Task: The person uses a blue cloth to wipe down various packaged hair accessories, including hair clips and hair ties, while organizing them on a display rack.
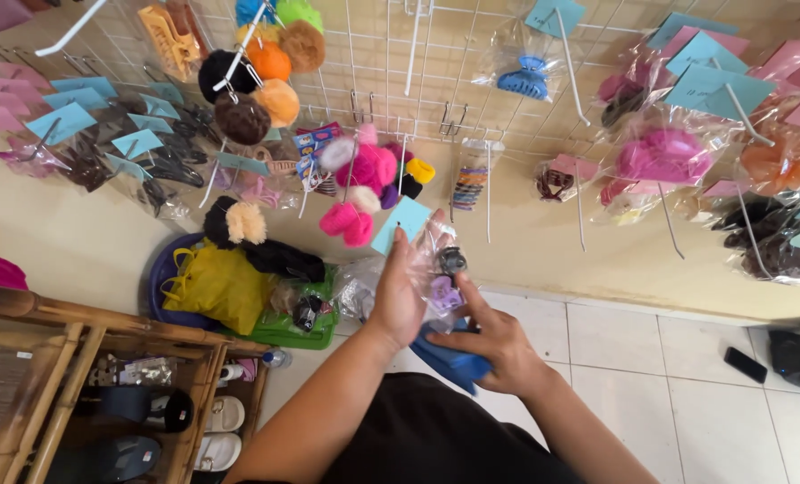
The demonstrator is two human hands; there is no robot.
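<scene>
Two hands, clear packet (436, 260) (contents blurred)

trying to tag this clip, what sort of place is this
Probably a small hair-accessory shop or stall. A wire grid wall carries hooks of bagged hair claws and fluffy pom-pom ties with card headers. The left hand and right hand hold a clear packet of such items.

A: Above our left hand (398, 300) and right hand (490, 345), packaged hair clips (664, 157) and pompoms (257, 85) crowd the wire grid (373, 72).

B: We note bare white hooks (415, 45) between them; rightward, tiled floor (651, 358) lies open up to a black phone (745, 365).
</scene>
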